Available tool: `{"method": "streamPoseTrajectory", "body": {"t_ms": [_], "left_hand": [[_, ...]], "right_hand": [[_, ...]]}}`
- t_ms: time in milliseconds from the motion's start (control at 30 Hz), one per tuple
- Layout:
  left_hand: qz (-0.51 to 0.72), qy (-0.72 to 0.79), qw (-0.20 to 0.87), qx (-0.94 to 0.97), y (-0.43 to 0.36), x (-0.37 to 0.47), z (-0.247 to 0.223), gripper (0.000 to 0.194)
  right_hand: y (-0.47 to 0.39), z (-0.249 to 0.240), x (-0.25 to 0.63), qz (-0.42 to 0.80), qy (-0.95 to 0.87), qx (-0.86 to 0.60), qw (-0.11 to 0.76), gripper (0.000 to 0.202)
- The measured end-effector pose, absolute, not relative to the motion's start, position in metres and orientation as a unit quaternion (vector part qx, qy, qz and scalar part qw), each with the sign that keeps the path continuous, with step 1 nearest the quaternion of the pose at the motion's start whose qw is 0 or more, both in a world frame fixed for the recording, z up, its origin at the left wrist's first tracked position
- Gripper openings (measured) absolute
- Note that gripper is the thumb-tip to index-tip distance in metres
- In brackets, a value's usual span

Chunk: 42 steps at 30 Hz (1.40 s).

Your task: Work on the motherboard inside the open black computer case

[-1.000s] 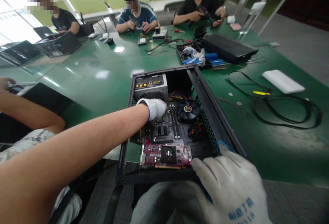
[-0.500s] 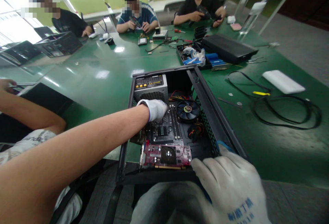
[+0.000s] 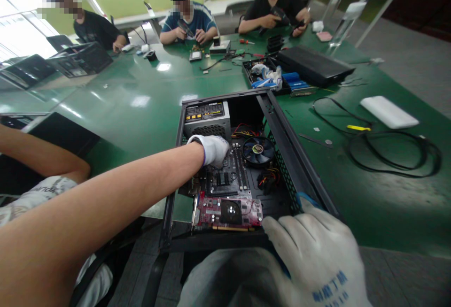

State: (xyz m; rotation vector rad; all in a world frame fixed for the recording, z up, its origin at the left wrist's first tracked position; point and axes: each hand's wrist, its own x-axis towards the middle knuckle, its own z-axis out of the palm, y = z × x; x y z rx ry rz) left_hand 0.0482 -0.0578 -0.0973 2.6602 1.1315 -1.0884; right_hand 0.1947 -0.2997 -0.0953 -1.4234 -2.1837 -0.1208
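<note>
An open black computer case [image 3: 298,142] lies at the table's near edge. My left hand [image 3: 215,150], in a white glove, reaches inside beside the grey power supply [image 3: 207,118], fingers curled down over the motherboard [image 3: 225,178]; whatever it grips is hidden. My right hand [image 3: 317,246], also gloved, holds the case's near right corner with its fingers bent over the frame. A red graphics card [image 3: 230,213] lies at the near end of the case, close to my right fingertips. A black fan [image 3: 258,151] sits right of my left hand.
A tray of tools and gloves [image 3: 266,79] and a black panel [image 3: 313,65] are beyond the case. On the right lie coiled black cable [image 3: 391,168] and a white block [image 3: 389,112]. A neighbour's arm [image 3: 42,152] is at left. Several people sit across the green table [image 3: 123,86].
Both my hands stay almost in place. The person at the far left has shifted slightly right, and the neighbour's hand at the left edge has gone out of view.
</note>
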Motion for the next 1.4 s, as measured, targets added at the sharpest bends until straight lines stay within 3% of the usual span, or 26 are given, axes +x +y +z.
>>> {"method": "streamPoseTrajectory", "body": {"t_ms": [1400], "left_hand": [[-0.343, 0.369, 0.021, 0.864, -0.054, 0.049, -0.098, 0.049]], "right_hand": [[-0.302, -0.1, 0.195, -0.049, -0.807, -0.527, 0.263, 0.021]]}}
